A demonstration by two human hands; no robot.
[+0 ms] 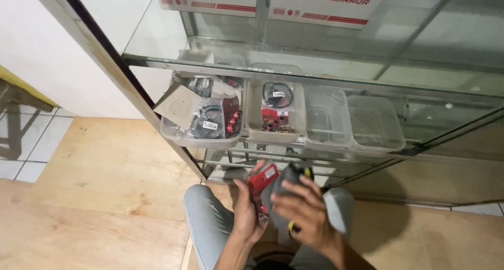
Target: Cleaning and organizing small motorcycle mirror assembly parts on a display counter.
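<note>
The person crouches before a glass cabinet (pixel 367 54), and everything here is placed from that cabinet. On its lower glass shelf (pixel 294 73) stand four clear plastic tubs in one row: the leftmost tub (pixel 181 136) juts out past the shelf edge and is heaped with bagged small parts, the second tub (pixel 253 112) holds a few more bagged parts, some with red cards, and the third tub (pixel 325 123) and fourth tub (pixel 375 125) look bare. Two white cartons (pixel 325 4) with red stripes sit on the shelf above. Just in front of the cabinet's foot, over the person's knees, two hands work together. The left hand (pixel 247 209) has its grip closed on a red-carded packet (pixel 263 178), held upright by its lower part. The right hand (pixel 302 207) has its grip wrapped around a dark grey bagged part (pixel 286 178) with a yellow mark, which touches the red packet's side. Pale wooden boards (pixel 105 165) lie left of the cabinet.
</note>
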